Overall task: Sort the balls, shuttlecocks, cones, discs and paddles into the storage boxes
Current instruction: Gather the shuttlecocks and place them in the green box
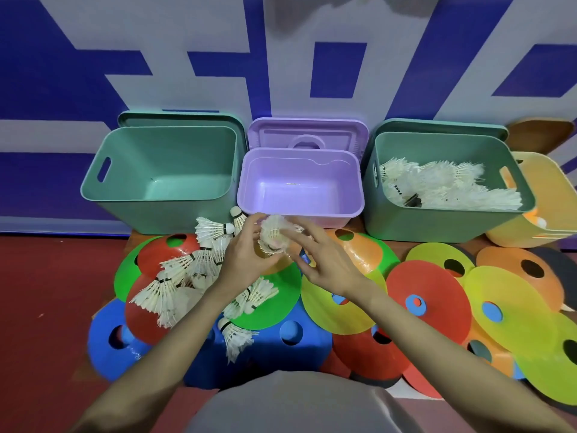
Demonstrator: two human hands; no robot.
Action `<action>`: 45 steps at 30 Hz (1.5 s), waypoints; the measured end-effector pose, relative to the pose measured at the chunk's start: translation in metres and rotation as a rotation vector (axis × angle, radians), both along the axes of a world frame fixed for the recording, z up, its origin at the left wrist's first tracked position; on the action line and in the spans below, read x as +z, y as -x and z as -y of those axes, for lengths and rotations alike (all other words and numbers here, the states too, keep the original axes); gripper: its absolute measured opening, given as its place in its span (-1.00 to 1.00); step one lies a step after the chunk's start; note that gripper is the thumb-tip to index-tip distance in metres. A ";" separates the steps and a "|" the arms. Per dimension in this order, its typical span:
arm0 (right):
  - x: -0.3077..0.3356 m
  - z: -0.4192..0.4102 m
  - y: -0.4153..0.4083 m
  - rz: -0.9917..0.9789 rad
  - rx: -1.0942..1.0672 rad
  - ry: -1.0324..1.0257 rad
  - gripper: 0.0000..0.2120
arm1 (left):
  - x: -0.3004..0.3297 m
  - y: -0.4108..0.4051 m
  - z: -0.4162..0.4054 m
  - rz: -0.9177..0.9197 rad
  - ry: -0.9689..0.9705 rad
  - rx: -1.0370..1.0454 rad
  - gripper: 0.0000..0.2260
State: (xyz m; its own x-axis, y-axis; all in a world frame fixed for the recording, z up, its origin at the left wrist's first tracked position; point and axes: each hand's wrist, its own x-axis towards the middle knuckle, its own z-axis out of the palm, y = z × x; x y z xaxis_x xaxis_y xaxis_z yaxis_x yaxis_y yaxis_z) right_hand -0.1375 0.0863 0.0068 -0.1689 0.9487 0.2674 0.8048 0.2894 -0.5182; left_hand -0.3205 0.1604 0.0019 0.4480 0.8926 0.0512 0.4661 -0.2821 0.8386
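1. The left hand (pixel 246 254) and the right hand (pixel 324 264) meet in front of the purple box (pixel 299 210), with a small bundle of shuttlecocks (pixel 274 234) between them. The left fingers curl round the bundle from below; the right hand lies against its other side with the fingers mostly straight, probably steadying it so the feathers nest together, though the feathers hide the exact contact.

2. Gathering several at once looks like a way to cut down on trips, since the bundle can go over in one carry.

3. The right green box (pixel 449 214) already holds a heap of shuttlecocks, so I judge it to be their destination. It stands well to the right of the hands.

4. The left green box (pixel 156 185) and the purple box show only bare floors, each with its lid propped behind it against the wall, out of the way for dropping things in.

5. A loose pile of shuttlecocks (pixel 187 276) remains just left of the left hand, lying on top of the overlapping cones and discs (pixel 431 295). Taking them first makes sense, as they sit on what must be stacked later.

6. A yellow box (pixel 549 226) stands at the far right, partly cut off, with something orange and white inside that I cannot identify.

7. The task looks early: one kind partly sorted, the flat coloured pieces untouched.
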 end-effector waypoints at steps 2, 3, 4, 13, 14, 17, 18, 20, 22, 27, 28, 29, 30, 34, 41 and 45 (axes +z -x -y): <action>0.002 0.000 -0.001 -0.058 -0.098 -0.056 -0.56 | -0.001 0.001 -0.002 -0.005 -0.035 0.034 -0.37; 0.000 -0.001 -0.004 -0.080 -0.141 -0.060 -0.57 | -0.001 0.002 -0.003 -0.010 -0.049 0.048 -0.40; -0.004 -0.004 -0.007 -0.087 -0.178 -0.043 -0.60 | -0.002 0.002 -0.004 -0.015 -0.060 0.061 -0.42; -0.060 -0.049 -0.022 0.128 -0.268 0.364 -0.61 | -0.014 0.007 -0.016 -0.082 -0.078 0.107 -0.41; -0.063 -0.054 -0.021 0.187 -0.286 0.409 -0.67 | -0.015 0.007 -0.017 -0.090 -0.080 0.108 -0.41; -0.069 -0.066 -0.017 0.308 -0.337 0.551 -0.77 | -0.014 0.007 -0.019 -0.110 -0.078 0.120 -0.41; -0.070 -0.069 -0.017 0.321 -0.334 0.587 -0.75 | -0.015 0.007 -0.020 -0.115 -0.077 0.124 -0.40; -0.072 -0.072 -0.019 0.284 -0.320 0.617 -0.74 | -0.017 0.009 -0.022 -0.132 -0.073 0.133 -0.39; -0.072 -0.073 -0.021 0.215 -0.334 0.575 -0.75 | -0.018 0.012 -0.023 -0.151 -0.081 0.144 -0.40; -0.043 -0.051 -0.018 0.019 -0.334 0.331 -0.73 | -0.020 0.021 -0.022 -0.169 -0.114 0.180 -0.43; -0.033 -0.047 -0.015 -0.034 -0.338 0.251 -0.75 | -0.020 0.022 -0.021 -0.168 -0.120 0.182 -0.44; -0.021 -0.042 -0.012 -0.089 -0.339 0.162 -0.79 | -0.021 0.024 -0.021 -0.169 -0.125 0.182 -0.44; -0.010 -0.038 -0.008 -0.148 -0.343 0.074 -0.83 | -0.022 0.025 -0.020 -0.171 -0.126 0.181 -0.44; 0.022 -0.032 0.009 -0.311 -0.359 -0.135 -0.89 | -0.019 0.025 -0.020 -0.177 -0.097 0.186 -0.44; 0.019 -0.046 0.031 -0.263 -0.191 -0.017 -0.87 | -0.004 0.018 -0.017 -0.158 -0.133 0.186 -0.46; 0.010 -0.048 0.037 -0.178 -0.095 0.064 -0.81 | -0.002 0.027 -0.017 -0.150 -0.103 0.215 -0.49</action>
State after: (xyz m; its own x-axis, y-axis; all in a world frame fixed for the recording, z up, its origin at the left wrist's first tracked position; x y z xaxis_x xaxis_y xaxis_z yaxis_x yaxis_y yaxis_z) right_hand -0.1749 0.1345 0.0170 -0.0337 0.9742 0.2234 0.7207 0.1785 -0.6699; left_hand -0.3476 0.1773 -0.0006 0.2586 0.9614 0.0937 0.6414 -0.2434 0.7275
